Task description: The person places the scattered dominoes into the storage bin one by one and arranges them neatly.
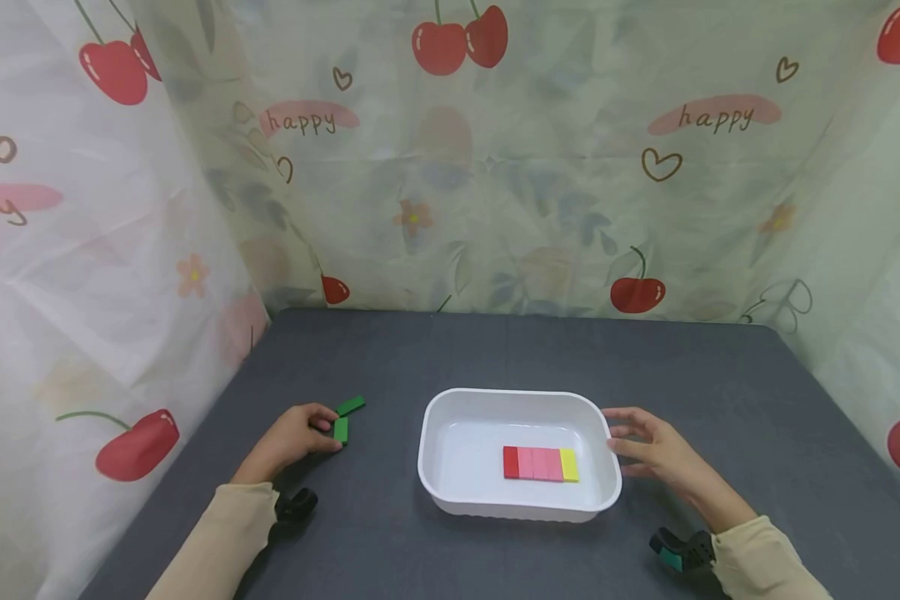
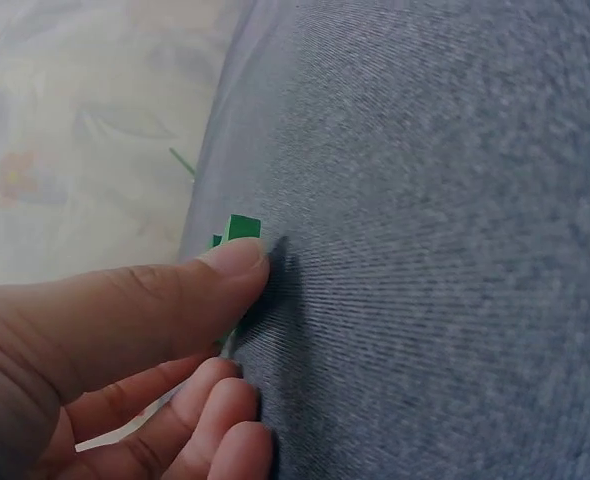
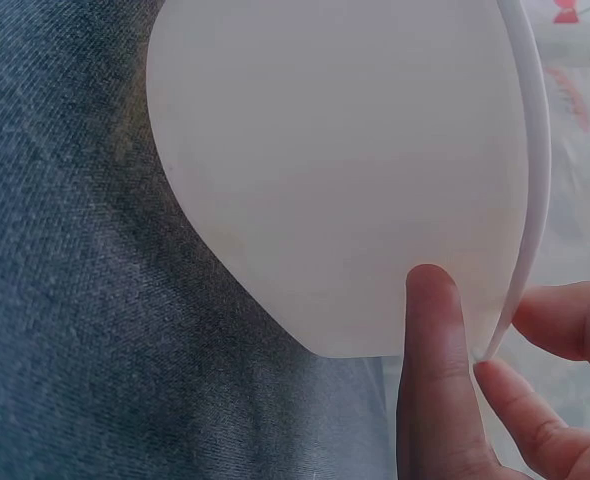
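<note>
My left hand (image 1: 292, 435) pinches a small flat green block (image 1: 341, 431) between thumb and fingers, left of the white basin. A second green block (image 1: 350, 406) lies just beyond it, near the index fingertip. In the left wrist view the thumb covers most of the green block (image 2: 243, 227). My right hand (image 1: 663, 454) rests its extended fingers against the right end of the white plastic basin (image 1: 487, 505). The right wrist view has one straight finger (image 3: 435, 340) on the basin's outer wall and others at the rim. Inside the basin lie red (image 1: 511, 462), pink (image 1: 540, 464) and yellow (image 1: 569, 465) blocks in a row.
A dark grey cloth covers the table (image 1: 390, 350). Printed curtains (image 1: 487, 200) with cherries hang along the back and both sides. Black bands with small devices sit at the left wrist (image 1: 297, 505) and right wrist (image 1: 682, 550).
</note>
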Available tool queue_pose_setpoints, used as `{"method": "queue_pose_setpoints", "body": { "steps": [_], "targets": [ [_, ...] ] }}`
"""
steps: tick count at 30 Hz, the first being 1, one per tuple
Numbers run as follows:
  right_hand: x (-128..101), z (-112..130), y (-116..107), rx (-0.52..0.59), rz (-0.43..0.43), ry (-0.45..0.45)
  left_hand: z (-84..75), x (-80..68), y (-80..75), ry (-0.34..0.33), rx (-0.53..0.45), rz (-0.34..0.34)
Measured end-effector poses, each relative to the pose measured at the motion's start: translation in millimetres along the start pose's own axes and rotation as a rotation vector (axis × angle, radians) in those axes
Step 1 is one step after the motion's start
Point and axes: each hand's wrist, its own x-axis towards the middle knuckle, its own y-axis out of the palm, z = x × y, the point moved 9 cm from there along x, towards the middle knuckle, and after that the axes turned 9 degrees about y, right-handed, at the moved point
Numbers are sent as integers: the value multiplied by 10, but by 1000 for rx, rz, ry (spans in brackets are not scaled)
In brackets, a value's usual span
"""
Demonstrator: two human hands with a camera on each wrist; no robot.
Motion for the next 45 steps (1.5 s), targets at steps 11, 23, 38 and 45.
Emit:
{"method": "queue_pose_setpoints", "body": {
  "steps": [11, 23, 38, 45],
  "targets": [
    [-1, 14, 15, 2, 13, -11, -180, 42, -44, 85, -127, -9],
    [-6, 25, 1, 2, 5, -25, -753, 20, -2, 185, -225, 14],
    [-7, 33, -13, 2, 14, -44, -1458, -71, 276, 213, -284, 71],
    [-14, 40, 2, -4, 21, -62, -1625, -39, 470, 254, -268, 116]
  ]
}}
